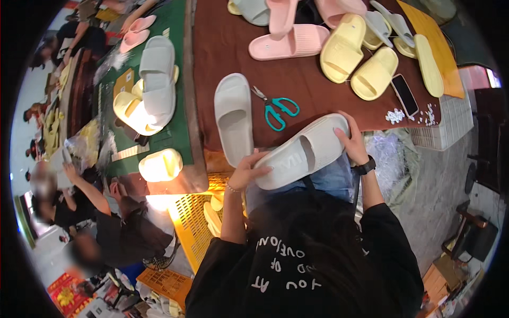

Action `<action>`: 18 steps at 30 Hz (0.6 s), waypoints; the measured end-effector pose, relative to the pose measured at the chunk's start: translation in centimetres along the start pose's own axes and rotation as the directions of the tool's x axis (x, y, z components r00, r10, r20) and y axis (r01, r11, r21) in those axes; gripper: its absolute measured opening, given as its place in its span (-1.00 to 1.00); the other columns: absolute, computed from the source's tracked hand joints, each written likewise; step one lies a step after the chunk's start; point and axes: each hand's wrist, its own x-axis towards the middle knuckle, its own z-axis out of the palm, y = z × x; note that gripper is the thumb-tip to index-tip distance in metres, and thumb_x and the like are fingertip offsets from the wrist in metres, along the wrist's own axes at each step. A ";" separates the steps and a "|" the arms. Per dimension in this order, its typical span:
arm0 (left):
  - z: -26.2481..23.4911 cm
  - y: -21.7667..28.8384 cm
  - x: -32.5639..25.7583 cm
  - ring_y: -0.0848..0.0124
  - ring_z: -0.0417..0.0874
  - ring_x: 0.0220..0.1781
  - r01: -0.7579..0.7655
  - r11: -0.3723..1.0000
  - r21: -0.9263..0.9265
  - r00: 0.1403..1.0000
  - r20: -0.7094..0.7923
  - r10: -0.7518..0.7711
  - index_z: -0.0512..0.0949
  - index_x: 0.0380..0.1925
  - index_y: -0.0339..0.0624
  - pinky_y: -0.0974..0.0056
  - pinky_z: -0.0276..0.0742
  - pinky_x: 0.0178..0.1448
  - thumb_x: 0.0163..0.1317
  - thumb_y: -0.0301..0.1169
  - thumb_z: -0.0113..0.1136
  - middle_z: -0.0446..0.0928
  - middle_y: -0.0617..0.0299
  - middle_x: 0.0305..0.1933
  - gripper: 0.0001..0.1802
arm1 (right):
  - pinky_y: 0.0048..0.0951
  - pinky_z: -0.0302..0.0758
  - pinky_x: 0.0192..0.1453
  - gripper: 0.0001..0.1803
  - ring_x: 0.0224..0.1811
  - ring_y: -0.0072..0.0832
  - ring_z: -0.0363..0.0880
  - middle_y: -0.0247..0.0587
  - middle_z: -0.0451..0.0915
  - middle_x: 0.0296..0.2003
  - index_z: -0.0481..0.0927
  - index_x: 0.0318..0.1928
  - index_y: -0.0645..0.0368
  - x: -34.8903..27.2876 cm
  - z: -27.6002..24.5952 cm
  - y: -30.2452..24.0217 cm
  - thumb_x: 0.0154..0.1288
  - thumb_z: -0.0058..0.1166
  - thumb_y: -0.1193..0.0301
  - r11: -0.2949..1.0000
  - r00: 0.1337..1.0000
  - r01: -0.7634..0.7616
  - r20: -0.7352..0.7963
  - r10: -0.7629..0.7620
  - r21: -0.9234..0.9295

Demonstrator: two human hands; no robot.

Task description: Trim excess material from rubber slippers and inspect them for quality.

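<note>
By the brown cloth-covered tabletop's [225, 45] near edge, a pale-grey, round-ended plastic slide sandal [321, 146] is grasped — left hand [247, 171] at heel, right hand [354, 140] at toe — best gripped lightly, undented.

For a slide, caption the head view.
Left hand and right hand hold a grey slipper at a brown table, near teal scissors.

Two bare arms rise from short black sleeves [392, 241]. The left forearm [232, 220] runs nearly straight outward, its grip [245, 174] closed, the thumb [262, 171] stretched toward the right and the other fingers partly hidden. The right forearm [373, 190] slants inward, and the right grip [354, 142] (the farther from the body) is also closed, its thumb pointing left. The two grips stand well apart.
</note>
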 end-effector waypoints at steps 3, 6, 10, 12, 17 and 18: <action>-2.5 0.6 -0.7 0.48 0.56 -0.05 -0.033 0.975 -0.219 0.984 -0.181 -0.008 0.59 -0.03 -0.30 0.35 0.45 0.08 0.22 -0.31 0.21 0.63 0.26 -0.14 -0.63 | -0.54 0.38 0.10 -0.67 -0.03 -0.62 0.47 -0.33 0.56 -0.10 0.46 0.07 0.26 -0.5 -1.0 1.8 0.36 0.06 0.37 0.957 0.934 -0.288 0.232 0.273 0.032; -8.9 -6.9 -5.4 0.51 0.56 -0.24 -0.253 0.722 -0.644 0.869 -0.480 -0.124 0.61 -0.13 -0.30 0.37 0.46 -0.11 0.31 -0.25 0.15 0.61 0.31 -0.32 -0.68 | -0.55 0.43 -0.01 -0.74 -0.14 -0.59 0.51 -0.36 0.59 -0.22 0.49 -0.06 0.26 -2.0 2.7 0.9 0.32 0.10 0.39 0.798 0.882 -0.470 0.249 0.401 0.377; -6.1 -11.3 -3.1 0.67 0.34 -0.61 0.074 0.982 0.174 0.444 -0.888 0.123 0.57 -0.42 -0.24 0.48 0.20 -0.56 0.37 -0.16 0.11 0.40 0.42 -0.64 -0.64 | -0.51 0.46 -0.25 -0.77 -0.32 -0.63 0.55 -0.31 0.61 -0.36 0.57 -0.24 0.24 -6.1 4.6 2.0 0.31 0.13 0.30 0.935 0.849 -0.352 0.408 0.336 -0.037; -4.8 -11.9 -3.2 0.53 0.52 -0.36 0.233 0.972 -0.025 0.733 -0.652 -0.193 0.58 -0.19 -0.37 0.37 0.46 -0.25 0.36 -0.24 0.12 0.56 0.29 -0.45 -0.66 | -0.48 0.39 -0.48 -0.70 -0.56 -0.59 0.48 -0.35 0.54 -0.54 0.56 -0.36 0.25 -7.6 5.1 0.1 0.32 0.12 0.23 0.838 0.659 -0.534 0.566 0.495 -0.112; 1.3 -6.8 1.2 0.40 0.57 -0.24 0.166 0.954 -0.250 0.784 -0.553 -0.281 0.56 -0.12 -0.38 0.29 0.50 -0.09 0.30 -0.37 0.12 0.62 0.17 -0.31 -0.72 | -0.60 0.09 -0.63 -0.78 -0.70 -0.70 0.14 -0.48 0.28 -0.67 0.49 -0.35 0.17 -6.9 6.2 -1.9 0.36 0.05 0.29 0.426 0.444 -0.882 0.666 0.600 0.203; 2.6 -6.6 2.1 0.35 0.59 -0.17 0.099 0.966 -0.241 0.791 -0.570 -0.223 0.56 -0.10 -0.37 0.26 0.49 0.00 0.27 -0.41 0.11 0.64 0.13 -0.23 -0.72 | -0.60 0.09 -0.63 -0.78 -0.70 -0.70 0.14 -0.48 0.28 -0.67 0.49 -0.35 0.17 -6.4 7.3 -2.3 0.36 0.05 0.29 0.430 0.446 -0.880 0.663 0.601 0.203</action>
